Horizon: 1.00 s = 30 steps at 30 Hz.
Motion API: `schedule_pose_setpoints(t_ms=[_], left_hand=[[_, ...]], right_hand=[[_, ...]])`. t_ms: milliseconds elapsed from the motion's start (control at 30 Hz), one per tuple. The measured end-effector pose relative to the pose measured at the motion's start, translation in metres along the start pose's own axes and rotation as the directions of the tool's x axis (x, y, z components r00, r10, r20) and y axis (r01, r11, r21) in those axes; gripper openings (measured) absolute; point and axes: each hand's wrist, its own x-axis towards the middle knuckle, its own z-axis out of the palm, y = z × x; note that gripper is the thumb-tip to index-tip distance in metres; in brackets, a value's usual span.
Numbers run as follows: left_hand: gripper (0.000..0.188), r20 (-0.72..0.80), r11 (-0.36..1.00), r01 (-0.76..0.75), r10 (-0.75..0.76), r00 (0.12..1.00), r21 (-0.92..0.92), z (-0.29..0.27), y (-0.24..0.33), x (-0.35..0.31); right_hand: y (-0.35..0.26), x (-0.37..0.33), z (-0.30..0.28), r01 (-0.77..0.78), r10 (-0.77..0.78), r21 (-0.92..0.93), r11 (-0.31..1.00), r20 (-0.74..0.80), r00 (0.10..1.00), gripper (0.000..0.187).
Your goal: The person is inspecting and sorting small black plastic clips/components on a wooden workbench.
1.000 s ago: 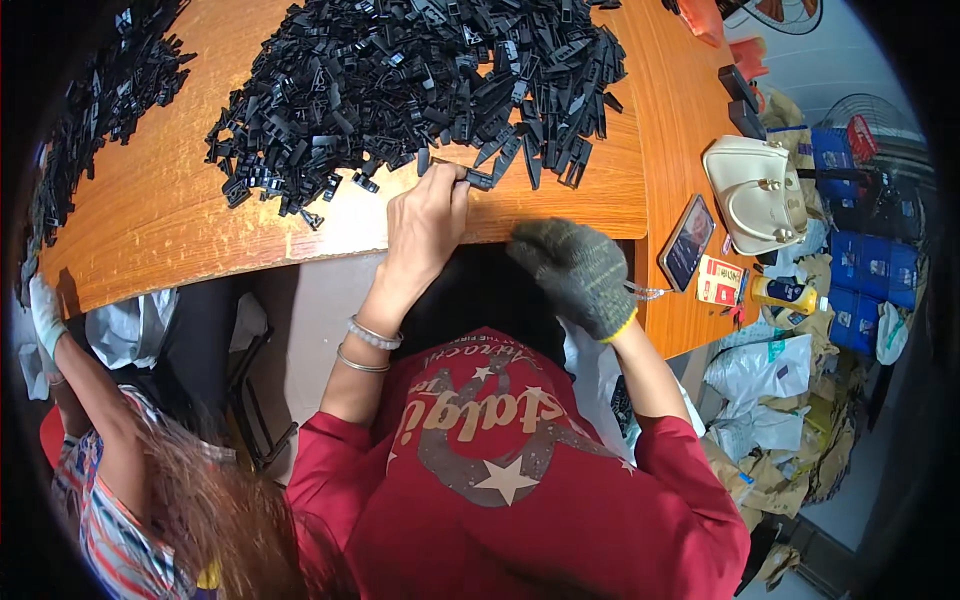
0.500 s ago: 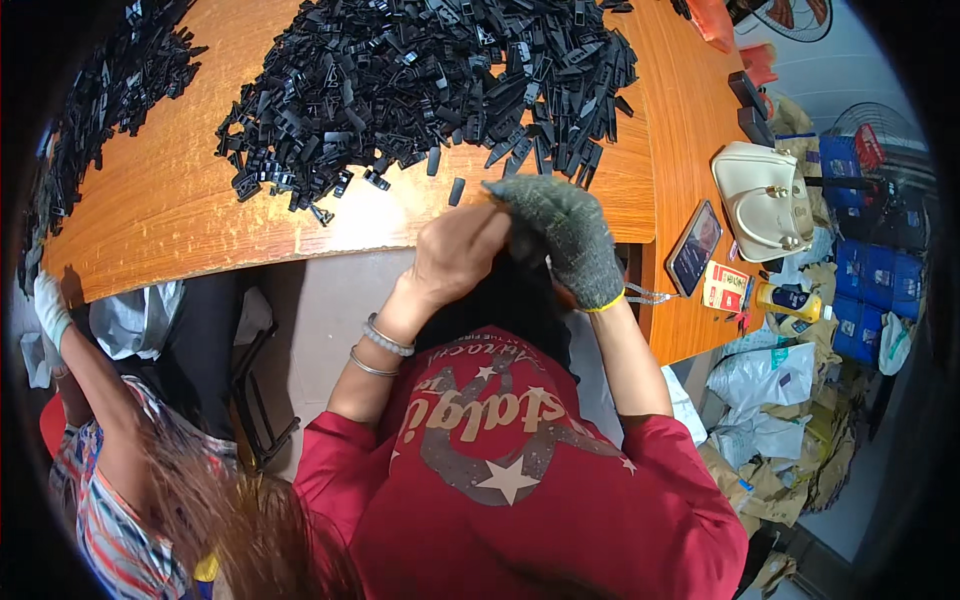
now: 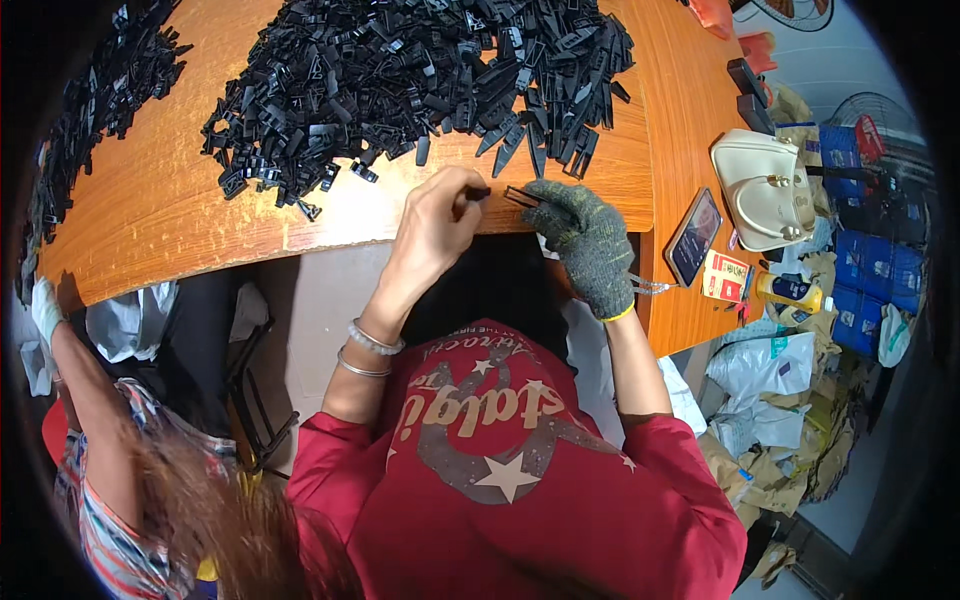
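Observation:
Over the near edge of the table, my bare left hand (image 3: 440, 222) pinches a small black plastic piece (image 3: 479, 194) between thumb and fingertips. Close by on its right, my right hand (image 3: 585, 240), in a dark grey knitted glove with a yellow cuff, grips a black two-pronged plastic clip (image 3: 520, 197). The clip's prongs point left toward my left hand, and a narrow gap separates the two parts. Just beyond both hands lies a large heap of black plastic parts (image 3: 400, 85), flat pieces and pronged ones mixed. One loose flat piece (image 3: 422, 151) rests at its near edge.
A wooden table (image 3: 200, 215) spans the front. To the right are a phone (image 3: 694, 238), a cream handbag (image 3: 762, 190), a red-and-white packet (image 3: 727, 277) and a yellow bottle (image 3: 793, 291). At left, a co-worker's gloved hand (image 3: 46, 308) is beside another black heap (image 3: 110, 95).
My hands were together and have moved apart. The loose flat piece nearest the table edge is gone from there, and a small black piece shows in my left fingers.

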Motion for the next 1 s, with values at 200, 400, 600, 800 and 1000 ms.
schedule_pose_setpoints(t_ms=[200,400,600,800,1000], left_hand=[[0.02,-0.023,0.973,-0.188,0.192,0.981,0.136,0.005,-0.008,-0.002],[0.017,-0.017,0.985,-0.135,0.138,0.99,0.109,0.004,-0.011,-0.001],[0.017,-0.012,0.983,-0.146,0.148,0.989,0.11,0.005,-0.015,0.0],[0.02,-0.013,0.958,-0.233,0.238,0.971,0.167,0.008,-0.021,0.002],[0.01,-0.024,0.951,-0.276,0.281,0.959,0.139,0.009,-0.021,0.004]], right_hand=[[-0.014,0.009,-0.01,0.096,-0.051,-0.347,0.933,0.137,0.989,0.03],[-0.026,0.019,-0.014,0.206,-0.108,-0.47,0.859,0.227,0.968,0.031],[-0.037,0.042,-0.014,0.427,-0.227,-0.504,0.751,0.41,0.883,0.021],[-0.045,0.057,0.004,0.524,-0.14,-0.616,0.588,0.561,0.816,0.016],[-0.057,0.062,0.008,0.466,-0.046,-0.598,0.652,0.582,0.812,0.029]])
